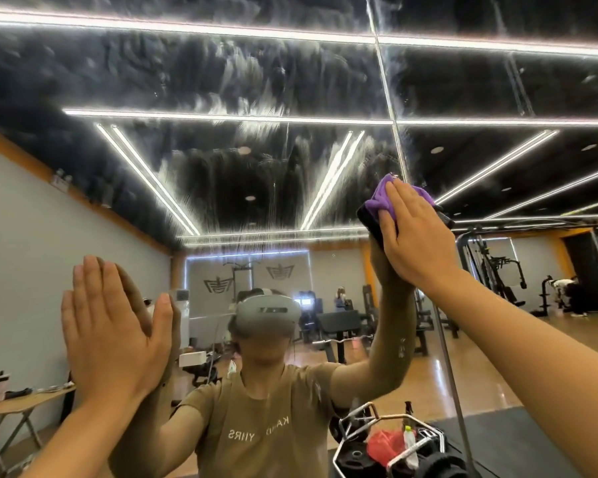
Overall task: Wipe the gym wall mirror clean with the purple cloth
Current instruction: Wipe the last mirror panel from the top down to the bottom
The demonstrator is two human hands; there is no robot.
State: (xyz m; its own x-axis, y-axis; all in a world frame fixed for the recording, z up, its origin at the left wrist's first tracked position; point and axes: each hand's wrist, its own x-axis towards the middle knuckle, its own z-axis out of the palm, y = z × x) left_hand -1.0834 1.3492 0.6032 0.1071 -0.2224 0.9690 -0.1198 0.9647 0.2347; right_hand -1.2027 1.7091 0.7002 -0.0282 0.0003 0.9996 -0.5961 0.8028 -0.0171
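Observation:
The wall mirror [256, 188] fills the view, and its upper part is covered in wet streaks and smears. A vertical seam [387, 98] between two mirror panels runs down right of centre. My right hand [415, 236] presses the purple cloth [382, 201] flat against the glass, right at that seam, fingers straight and pointing up. The cloth shows above and left of the fingers. My left hand [111, 326] lies flat on the mirror at lower left, fingers straight and together, holding nothing.
The mirror reflects a person in a tan shirt with a headset, a gym floor with weight machines [497, 267], and other people far back. A hex bar with plates and a red bag [387, 446] sits at lower right. A folding table [18, 405] stands at lower left.

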